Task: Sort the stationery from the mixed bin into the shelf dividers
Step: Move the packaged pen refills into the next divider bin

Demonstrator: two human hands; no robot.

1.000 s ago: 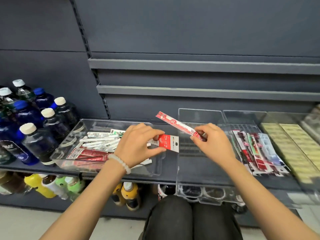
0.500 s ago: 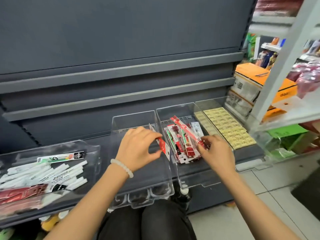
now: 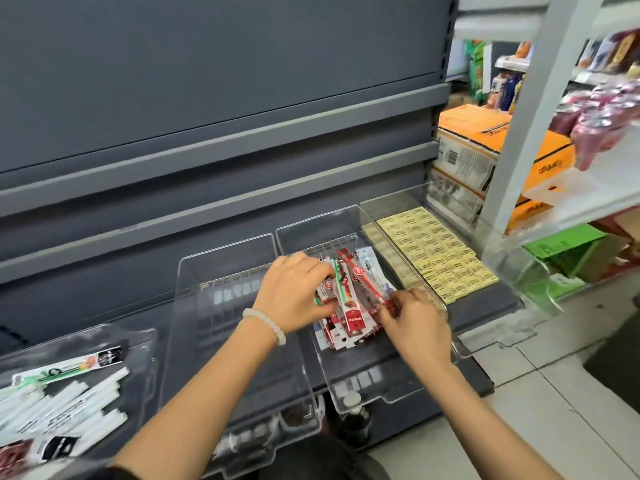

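1. Two hands meet over the red packs [image 3: 349,306] in the clear divider [image 3: 388,386] at centre right of the frame. The left hand [image 3: 294,292] has its fingers curled down onto the pile's left edge and seems to pinch a pack there. The right hand [image 3: 415,320] pinches the low end of a long red pack [image 3: 363,277] with thumb and fingertips. This looks like laying new packs in line with the pile, so that like goes with like.
2. The mixed bin [image 3: 138,336], at lower left, holds white pens [image 3: 79,400] and one carded pen [image 3: 69,367], so sorting is likely far from done.
3. The middle divider [image 3: 194,271] seems bare. The one at right holds yellow pads [image 3: 436,254], packed flat in rows.
4. Hard to make out:
   - The left palm hides what its fingers hold.
   - Pack print is blurred.
   - The bin is cut off at the left edge.
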